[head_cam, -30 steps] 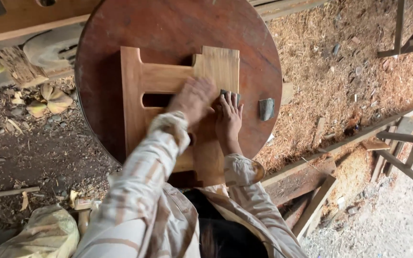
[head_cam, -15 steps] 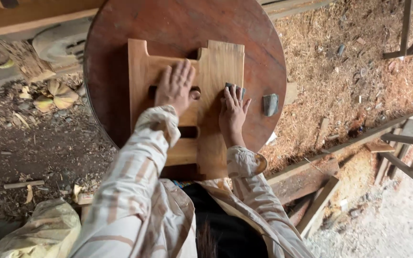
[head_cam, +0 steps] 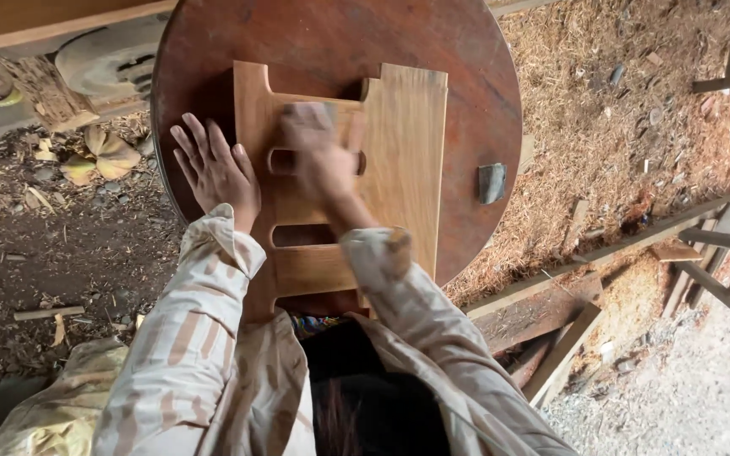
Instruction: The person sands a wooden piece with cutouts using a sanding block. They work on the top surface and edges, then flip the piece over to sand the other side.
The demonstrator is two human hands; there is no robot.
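Note:
A light wooden panel [head_cam: 403, 160] with slots cut through it lies on a round, dark red-brown tabletop [head_cam: 466, 76]. My left hand [head_cam: 213, 173] lies flat with fingers spread at the panel's left edge, partly on the tabletop. My right hand [head_cam: 323, 160] is motion-blurred over the panel's upper middle. Its fingers press on a small greyish pad [head_cam: 310, 114], too blurred to make out. Striped sleeves cover both my arms.
A small grey block [head_cam: 492, 182] sits on the tabletop's right side. Sawdust and wood shavings [head_cam: 635, 127] cover the ground to the right. Timber beams [head_cam: 568, 253] and wooden frames [head_cam: 720, 253] lie lower right. A log stump [head_cam: 44, 89] and dry leaves are on the left.
My left hand slid from the panel's middle to its left edge. My right hand moved from the right plank up to the upper middle and is now blurred.

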